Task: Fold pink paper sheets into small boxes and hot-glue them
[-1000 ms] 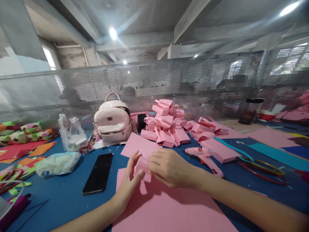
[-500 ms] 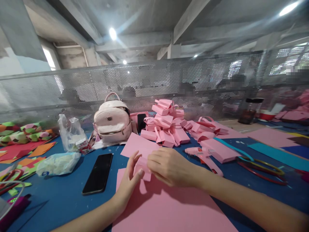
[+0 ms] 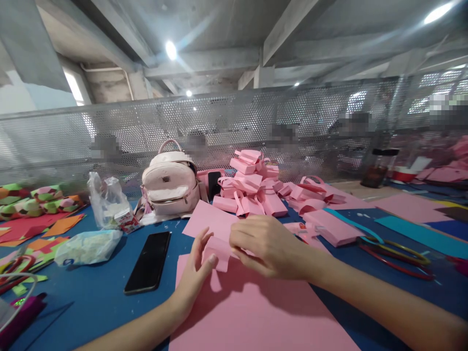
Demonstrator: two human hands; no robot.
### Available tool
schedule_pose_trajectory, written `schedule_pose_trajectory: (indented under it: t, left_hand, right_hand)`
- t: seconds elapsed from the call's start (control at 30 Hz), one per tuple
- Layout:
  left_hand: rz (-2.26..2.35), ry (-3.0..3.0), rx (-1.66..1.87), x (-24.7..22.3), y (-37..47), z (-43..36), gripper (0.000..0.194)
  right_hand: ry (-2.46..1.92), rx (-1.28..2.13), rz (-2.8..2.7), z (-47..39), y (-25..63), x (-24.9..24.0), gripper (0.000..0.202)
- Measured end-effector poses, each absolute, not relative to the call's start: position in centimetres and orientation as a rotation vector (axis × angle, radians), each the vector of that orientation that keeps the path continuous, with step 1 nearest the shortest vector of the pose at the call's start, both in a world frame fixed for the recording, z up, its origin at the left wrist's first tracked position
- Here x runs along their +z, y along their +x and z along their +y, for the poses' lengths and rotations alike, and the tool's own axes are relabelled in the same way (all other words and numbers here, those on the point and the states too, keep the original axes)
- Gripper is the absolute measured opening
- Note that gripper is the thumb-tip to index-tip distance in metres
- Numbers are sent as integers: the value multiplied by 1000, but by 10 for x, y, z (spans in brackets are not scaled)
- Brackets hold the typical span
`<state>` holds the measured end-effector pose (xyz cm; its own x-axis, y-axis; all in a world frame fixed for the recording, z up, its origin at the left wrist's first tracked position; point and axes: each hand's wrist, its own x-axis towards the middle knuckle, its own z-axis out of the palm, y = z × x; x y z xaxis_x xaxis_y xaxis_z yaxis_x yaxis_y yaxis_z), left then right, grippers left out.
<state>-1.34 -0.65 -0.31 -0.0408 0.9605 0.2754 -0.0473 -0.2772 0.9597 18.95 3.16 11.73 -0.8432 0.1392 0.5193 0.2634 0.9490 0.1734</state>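
A small folded pink paper piece [image 3: 219,256] stands between my two hands, above a large pink paper sheet [image 3: 270,317]. My left hand [image 3: 195,273] has it on the left side, thumb in front and fingers behind. At its right edge, the curled fingers of my right hand [image 3: 268,246] are closed on the paper; their tips are partly hidden. Just behind the hands lies another pink sheet [image 3: 210,219]. A pink glue gun [image 3: 307,231] rests beyond my right wrist, partly covered by it.
A black phone [image 3: 148,263] lies left of the sheets. Behind stand a pale backpack [image 3: 170,183] and a pile of folded pink paper pieces [image 3: 252,187]. Scissors [image 3: 398,256] and teal strips [image 3: 417,229] lie on the right. A perforated metal partition [image 3: 226,117] closes off the back.
My right hand has shifted slightly right and up, covering more of the glue gun. More of the small paper piece's right part shows. My left hand has hardly moved.
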Motion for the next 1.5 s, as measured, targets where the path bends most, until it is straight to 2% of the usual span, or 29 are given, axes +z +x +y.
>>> schedule_pose_trajectory:
  t: [0.43,0.77,1.07,1.27,1.37,1.5]
  left_hand:
    - [1072,1472,1365,8,-14,-11,85]
    - [1046,1518,1425,-14,-15,-1,73]
    - [1066,1463,1401,-7,-15,-3,79]
    - [1108,1371,1372,3,-14,-7,83]
    - [1100,1383,1369,0,-14,-6,81]
    - [1095,1418,1401,-3,-14,-5,80]
  right_hand:
    - [-361,-362,-2720,28,183,103,16]
    - [-247,-559,-2596,36,180,92,27]
    - [-242,-563,-2563,35,181,92,31]
    - [-294,-474,-2644,35,182,98,26]
    - [-379,-435,-2697,33,183,101,21]
    - [-423,-465,-2709,35,183,99,27]
